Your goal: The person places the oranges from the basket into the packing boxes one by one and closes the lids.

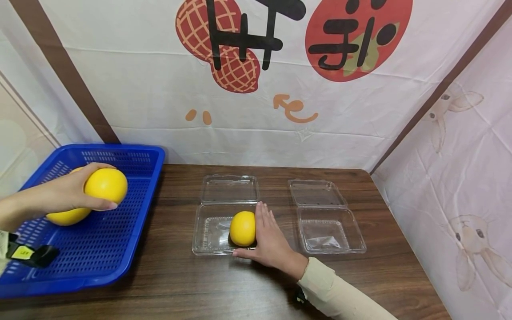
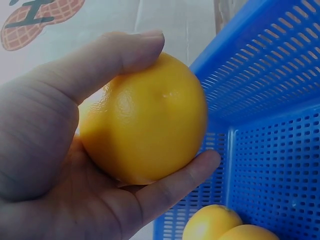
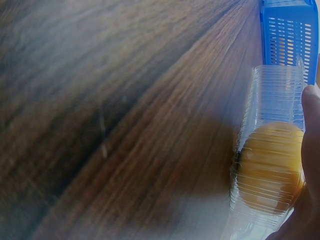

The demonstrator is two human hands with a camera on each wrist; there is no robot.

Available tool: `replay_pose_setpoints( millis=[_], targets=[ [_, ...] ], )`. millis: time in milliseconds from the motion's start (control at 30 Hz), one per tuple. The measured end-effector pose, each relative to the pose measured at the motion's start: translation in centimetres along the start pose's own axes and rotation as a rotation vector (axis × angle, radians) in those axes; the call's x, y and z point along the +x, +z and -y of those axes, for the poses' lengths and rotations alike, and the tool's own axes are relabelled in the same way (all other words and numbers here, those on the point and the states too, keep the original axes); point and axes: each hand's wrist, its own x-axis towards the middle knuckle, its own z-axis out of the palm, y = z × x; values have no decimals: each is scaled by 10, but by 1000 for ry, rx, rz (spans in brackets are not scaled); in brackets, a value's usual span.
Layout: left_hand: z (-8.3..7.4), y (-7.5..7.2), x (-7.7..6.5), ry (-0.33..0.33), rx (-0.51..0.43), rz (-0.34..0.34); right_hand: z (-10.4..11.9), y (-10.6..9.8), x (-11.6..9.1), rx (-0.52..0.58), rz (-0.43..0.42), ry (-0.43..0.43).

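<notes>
My left hand (image 1: 66, 192) grips a yellow-orange orange (image 1: 107, 185) over the blue basket (image 1: 157, 195), thumb on one side and fingers on the other. Below it in the basket lie more oranges (image 2: 212, 223), partly hidden by the hand in the head view. On the table, a lidded clear plastic box (image 1: 208, 224) stands with its lid folded back. One orange (image 1: 242, 228) sits in the right part of its tray. My right hand (image 1: 272, 240) rests at the box's right side, fingers straight beside that orange and thumb along the front rim.
A second clear plastic box (image 1: 325, 229), its lid also folded back, stands to the right with nothing in its tray. Behind the wooden table (image 1: 180, 284) hangs a printed cloth (image 1: 140, 89), and another cloth (image 1: 452, 191) borders the right side.
</notes>
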Motion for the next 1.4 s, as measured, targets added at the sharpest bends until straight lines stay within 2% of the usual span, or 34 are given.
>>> replay_pose_setpoints(
  millis=[467,1400],
  targets=[
    [-13,-2,-4,11,15,0,0,0,0,6,4,1],
    [-28,0,-6,34,11,0,-1,1,0,-9,-7,-4]
  ],
)
